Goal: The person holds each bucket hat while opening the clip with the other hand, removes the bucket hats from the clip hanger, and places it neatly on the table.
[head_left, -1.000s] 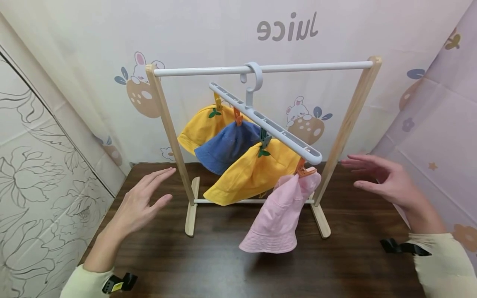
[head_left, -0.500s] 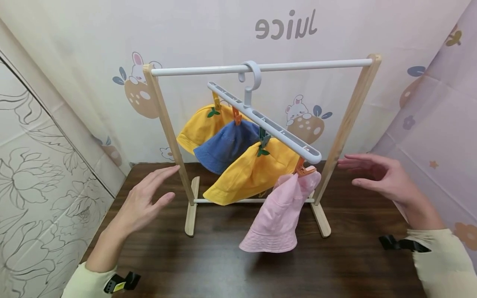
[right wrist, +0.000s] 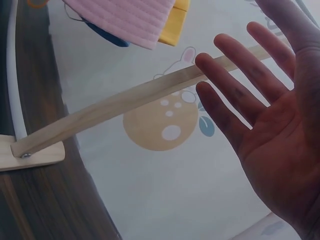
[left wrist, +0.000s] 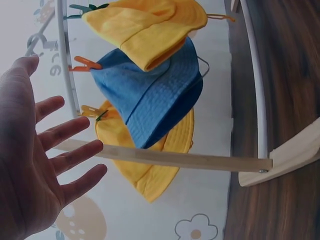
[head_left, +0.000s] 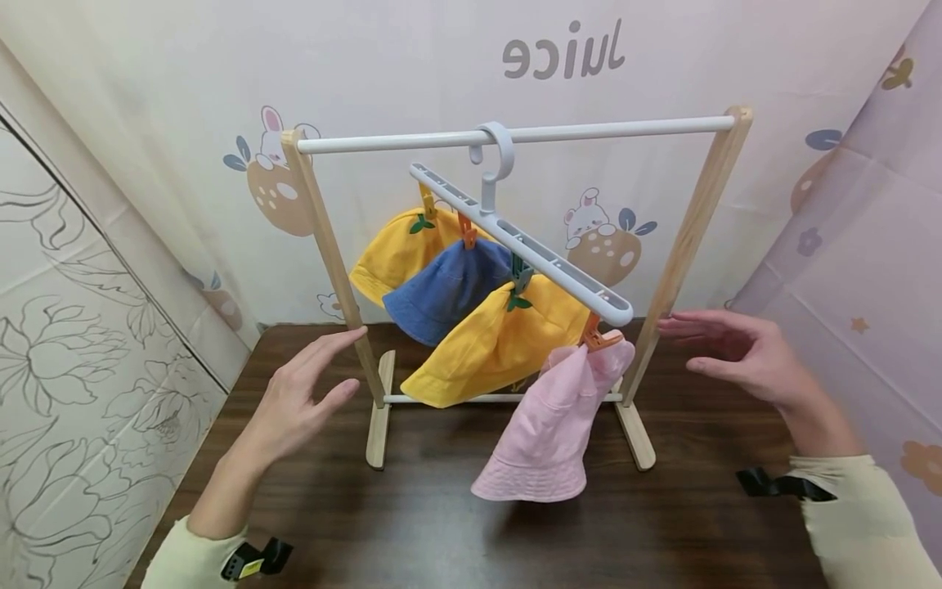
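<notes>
1. Flanking the rack [head_left: 320, 221], the left hand [head_left: 298, 401] and right hand [head_left: 758, 356] are spread wide, thumbs apart from the fingers, and neither has hold of anything. Their fingertips overlap the posts [head_left: 698, 221] from where I stand; whether skin meets wood, I can't tell. The sleeves [head_left: 868, 523] are cut off below.

2. The pink hat [head_left: 533, 442] hangs nearest, from one orange clip [head_left: 602, 337]. This one worries me most: its crown is bunched in that single bite, so a tug or hard swing could pull the cloth free. Its far side is hidden.

3. Behind it hang the front yellow hat [head_left: 486, 356], the blue hat [head_left: 445, 294] and the back yellow hat [head_left: 390, 254], closely ranked. The blue one covers much of the last. A twist could knock them together, with so little room between.

4. Above them the hanger [head_left: 545, 258] lies crosswise to the rail [head_left: 397, 142], its open hook [head_left: 506, 155] merely looped over. A jolt could set it swivelling or sliding, I'd say. How the clips join it underneath is hard to make out.

5. The rack's feet [head_left: 636, 442] look narrow on the table [head_left: 412, 532]; an uneven push could drag or tip it.

6. Farthest back, the curtain [head_left: 412, 57] has some of its printing blocked by the hats.
</notes>
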{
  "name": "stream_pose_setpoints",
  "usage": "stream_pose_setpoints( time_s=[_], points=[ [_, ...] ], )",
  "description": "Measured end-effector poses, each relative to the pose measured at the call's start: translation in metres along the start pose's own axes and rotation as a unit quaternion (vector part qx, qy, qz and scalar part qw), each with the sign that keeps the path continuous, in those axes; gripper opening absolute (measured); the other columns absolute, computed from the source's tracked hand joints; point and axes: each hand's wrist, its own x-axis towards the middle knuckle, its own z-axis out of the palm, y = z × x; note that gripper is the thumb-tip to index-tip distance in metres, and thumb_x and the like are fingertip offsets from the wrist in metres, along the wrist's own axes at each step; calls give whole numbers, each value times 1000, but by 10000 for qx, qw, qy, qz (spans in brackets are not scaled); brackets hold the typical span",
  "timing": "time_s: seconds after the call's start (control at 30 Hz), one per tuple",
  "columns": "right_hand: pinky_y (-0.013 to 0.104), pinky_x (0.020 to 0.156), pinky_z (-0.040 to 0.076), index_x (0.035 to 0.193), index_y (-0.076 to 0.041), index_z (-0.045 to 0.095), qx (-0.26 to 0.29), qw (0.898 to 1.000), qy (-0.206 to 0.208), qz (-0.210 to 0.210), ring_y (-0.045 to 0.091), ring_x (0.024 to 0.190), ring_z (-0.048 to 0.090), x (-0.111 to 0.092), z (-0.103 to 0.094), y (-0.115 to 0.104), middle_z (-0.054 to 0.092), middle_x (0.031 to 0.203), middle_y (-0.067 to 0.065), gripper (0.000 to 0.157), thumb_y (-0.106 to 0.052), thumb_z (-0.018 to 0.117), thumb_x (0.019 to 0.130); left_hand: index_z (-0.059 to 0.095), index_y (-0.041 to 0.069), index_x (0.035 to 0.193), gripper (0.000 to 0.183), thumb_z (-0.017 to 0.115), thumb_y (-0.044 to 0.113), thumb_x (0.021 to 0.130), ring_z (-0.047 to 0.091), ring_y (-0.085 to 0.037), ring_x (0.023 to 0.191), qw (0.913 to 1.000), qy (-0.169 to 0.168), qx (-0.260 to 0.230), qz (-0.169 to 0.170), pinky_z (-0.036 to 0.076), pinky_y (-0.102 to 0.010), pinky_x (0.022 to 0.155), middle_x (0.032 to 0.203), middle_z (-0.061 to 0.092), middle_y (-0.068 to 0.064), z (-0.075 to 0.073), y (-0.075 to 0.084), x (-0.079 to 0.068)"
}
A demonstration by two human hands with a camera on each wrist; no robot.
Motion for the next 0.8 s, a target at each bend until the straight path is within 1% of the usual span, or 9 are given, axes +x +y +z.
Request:
stream_pose_setpoints(
  time_s=[0.07, 0.17, 0.27, 0.4, 0.53, 0.63, 0.8],
  points=[
    [23, 102, 65, 143, 31, 51, -40, 10000, 0, 11, 24, 134, 78, 0, 1, 1, 77, 144, 24, 67, 42, 64, 78, 60, 25, 163, 65, 74, 16, 101, 66, -30, 146, 10000, 14, -48, 23, 51, -35, 118, 156, 71, -4, 1, 1, 0],
    [23, 99, 66, 144, 31, 51, -99, 9999, 27, 65, 23, 134, 78, 0, 4, 1, 77, 145, 21, 68, 42, 64, 78, 60, 26, 163, 65, 74, 17, 100, 66, -29, 146, 9999, 30, -115, 62, 50, -34, 120, 157, 71, -4, 3, 3, 1],
    [23, 98, 66, 143, 30, 53, -99, 9999, 39, 84, 22, 133, 78, 0, 6, 2, 78, 144, 21, 67, 42, 63, 78, 60, 26, 163, 65, 74, 17, 100, 66, -30, 145, 9998, 23, -160, 100, 52, -41, 119, 157, 70, -6, 5, 4, 2],
    [22, 103, 64, 139, 29, 57, -165, 9998, 38, 55, 21, 132, 79, 0, 9, 4, 79, 141, 20, 63, 42, 64, 78, 60, 24, 163, 65, 74, 17, 100, 67, -31, 144, 9997, -35, -175, 159, 55, -53, 116, 158, 70, -5, 7, 6, 5],
    [21, 103, 64, 137, 28, 60, -255, 9997, 42, 51, 21, 132, 79, 1, 11, 6, 80, 140, 19, 62, 42, 64, 76, 61, 22, 162, 64, 75, 18, 100, 67, -30, 145, 9996, -72, -212, 197, 55, -58, 116, 159, 69, -4, 9, 9, 7],
    [21, 102, 64, 137, 29, 60, -279, 9996, 47, 33, 20, 131, 79, 2, 12, 8, 81, 140, 18, 63, 43, 64, 76, 61, 21, 162, 63, 76, 19, 101, 66, -29, 146, 9995, -88, -238, 207, 55, -58, 116, 160, 69, -3, 10, 11, 9],
    [23, 97, 66, 139, 31, 56, -94, 9999, 31, -24, 23, 131, 80, 4, 14, 10, 80, 140, 21, 64, 43, 64, 76, 61, 24, 163, 63, 75, 21, 101, 69, -24, 139, 9993, -76, -280, 240, 63, -51, 103, 158, 70, -2, 13, 13, 13]
  ],
)
